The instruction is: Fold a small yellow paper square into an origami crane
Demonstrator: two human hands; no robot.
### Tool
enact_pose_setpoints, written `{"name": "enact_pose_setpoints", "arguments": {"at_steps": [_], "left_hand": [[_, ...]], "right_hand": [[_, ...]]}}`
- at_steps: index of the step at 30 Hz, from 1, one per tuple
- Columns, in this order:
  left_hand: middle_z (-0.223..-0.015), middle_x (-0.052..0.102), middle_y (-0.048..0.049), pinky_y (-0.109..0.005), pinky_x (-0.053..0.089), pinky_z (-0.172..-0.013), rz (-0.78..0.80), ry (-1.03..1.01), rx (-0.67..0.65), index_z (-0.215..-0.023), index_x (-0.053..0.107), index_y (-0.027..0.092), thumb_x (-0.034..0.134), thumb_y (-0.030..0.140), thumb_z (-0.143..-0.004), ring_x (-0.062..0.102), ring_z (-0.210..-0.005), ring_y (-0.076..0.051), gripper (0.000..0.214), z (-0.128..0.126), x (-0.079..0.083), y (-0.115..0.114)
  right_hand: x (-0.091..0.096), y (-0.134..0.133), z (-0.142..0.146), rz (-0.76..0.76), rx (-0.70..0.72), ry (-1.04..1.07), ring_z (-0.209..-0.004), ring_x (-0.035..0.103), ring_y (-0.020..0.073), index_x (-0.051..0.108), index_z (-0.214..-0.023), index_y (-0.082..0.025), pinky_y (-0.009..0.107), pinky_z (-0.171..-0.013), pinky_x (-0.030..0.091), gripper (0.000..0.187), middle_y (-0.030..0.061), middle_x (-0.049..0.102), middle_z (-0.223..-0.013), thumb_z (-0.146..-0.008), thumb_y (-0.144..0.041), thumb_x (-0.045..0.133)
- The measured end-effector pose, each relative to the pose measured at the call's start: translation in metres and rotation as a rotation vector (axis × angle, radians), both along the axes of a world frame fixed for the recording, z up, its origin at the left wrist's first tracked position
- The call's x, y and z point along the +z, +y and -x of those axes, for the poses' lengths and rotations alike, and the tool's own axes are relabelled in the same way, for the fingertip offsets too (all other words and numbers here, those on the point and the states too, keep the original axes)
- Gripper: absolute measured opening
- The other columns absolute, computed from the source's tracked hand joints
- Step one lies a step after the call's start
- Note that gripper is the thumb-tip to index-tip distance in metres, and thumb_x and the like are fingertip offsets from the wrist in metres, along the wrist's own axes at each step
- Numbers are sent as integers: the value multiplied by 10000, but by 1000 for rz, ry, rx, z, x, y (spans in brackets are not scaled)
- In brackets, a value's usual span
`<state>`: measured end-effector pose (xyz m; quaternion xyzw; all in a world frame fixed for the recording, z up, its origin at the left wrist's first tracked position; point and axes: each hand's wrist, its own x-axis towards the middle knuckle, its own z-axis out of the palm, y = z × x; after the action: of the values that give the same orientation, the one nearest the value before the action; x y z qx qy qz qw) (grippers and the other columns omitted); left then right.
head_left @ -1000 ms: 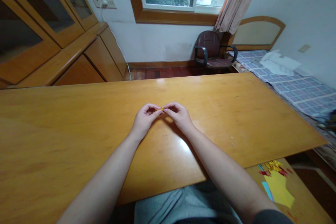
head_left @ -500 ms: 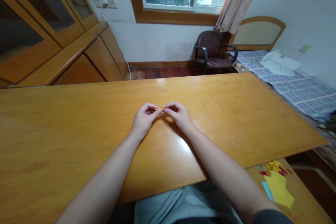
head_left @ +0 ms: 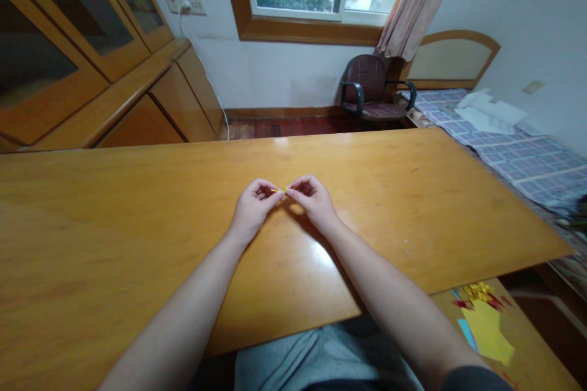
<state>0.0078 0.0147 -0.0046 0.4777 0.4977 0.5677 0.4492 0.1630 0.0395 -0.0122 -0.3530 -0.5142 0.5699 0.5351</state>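
Note:
A small yellow piece, apparently folded paper [head_left: 285, 189], is pinched between both hands just above the wooden table [head_left: 151, 208]. My left hand [head_left: 254, 204] grips its left end with thumb and fingertips, and my right hand [head_left: 312, 198] grips the other end the same way. The fingertips of the two hands almost meet. Most of the piece is hidden by the fingers, so its exact shape cannot be made out.
On a lower surface at the bottom right lie yellow paper sheets [head_left: 488, 333], a blue sheet [head_left: 468, 335] and a pile of small yellow and red pieces [head_left: 477, 291]. Beyond the table stand an armchair [head_left: 367, 85], a bed [head_left: 527, 153] and a cabinet [head_left: 137, 85].
My right fingers have lifted and shifted slightly around the yellow piece, and a little more of it shows on the right. Both hands keep their hold.

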Motion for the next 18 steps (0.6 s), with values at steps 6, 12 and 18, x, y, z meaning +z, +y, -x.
{"name": "enact_pose_setpoints", "arguments": {"at_steps": [6, 12, 18], "left_hand": [[-699, 646, 32, -267, 516, -713, 5, -36, 33, -831, 529, 190, 821, 294, -607, 679, -691, -144, 382, -1, 1, 1], [-699, 644, 48, -259, 514, -705, 13, -44, 43, -911, 508, 195, 819, 270, -600, 679, -680, -138, 446, -1, 1, 1], [-680, 646, 56, -256, 509, -695, -3, -32, 15, -945, 501, 203, 809, 260, -623, 678, -667, -138, 450, 1, -1, 0]], "right_hand": [[-2, 2, 0, 52, 48, 58, -773, 643, 133, 590, -929, -221, 291, -785, 519, 379, -8, 687, -850, -647, -332, 818], [-4, 5, -1, 70, 79, 101, -747, 646, 120, 570, -957, -232, 271, -761, 513, 415, -36, 686, -797, -631, -287, 821], [-4, 5, -2, 87, 79, 79, -722, 649, 122, 535, -900, -234, 281, -750, 518, 403, -45, 689, -776, -631, -315, 823]]}}
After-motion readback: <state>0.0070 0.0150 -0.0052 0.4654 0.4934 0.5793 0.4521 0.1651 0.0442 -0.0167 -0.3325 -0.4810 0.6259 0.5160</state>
